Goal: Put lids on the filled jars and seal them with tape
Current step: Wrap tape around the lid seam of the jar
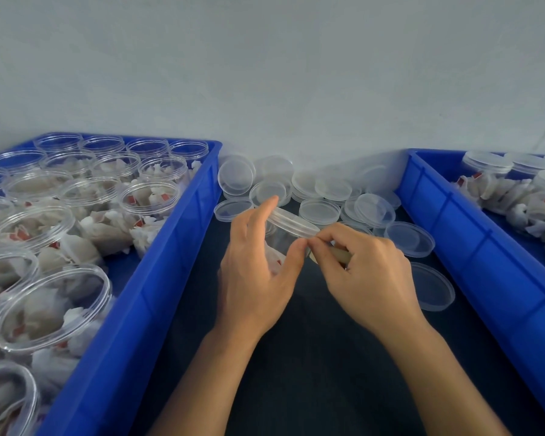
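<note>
A clear jar (280, 243) sits between the two hands over the dark surface (296, 357), midway between the two blue bins. It is tilted, its lid (291, 220) facing up and away toward the wall, so the jar's long axis leans back from the person. The left hand (255, 278) grips the jar, thumb against its near side and forefinger curled over the lid's rim. The right hand (365, 272) pinches a strip of tape (339, 254) at the lid's edge, fingertips meeting the left thumb. Loose lids (320, 210) lie scattered behind. The left bin (158, 278) holds open filled jars (148, 199); the right bin (472, 247) holds lidded ones (486, 166).
</note>
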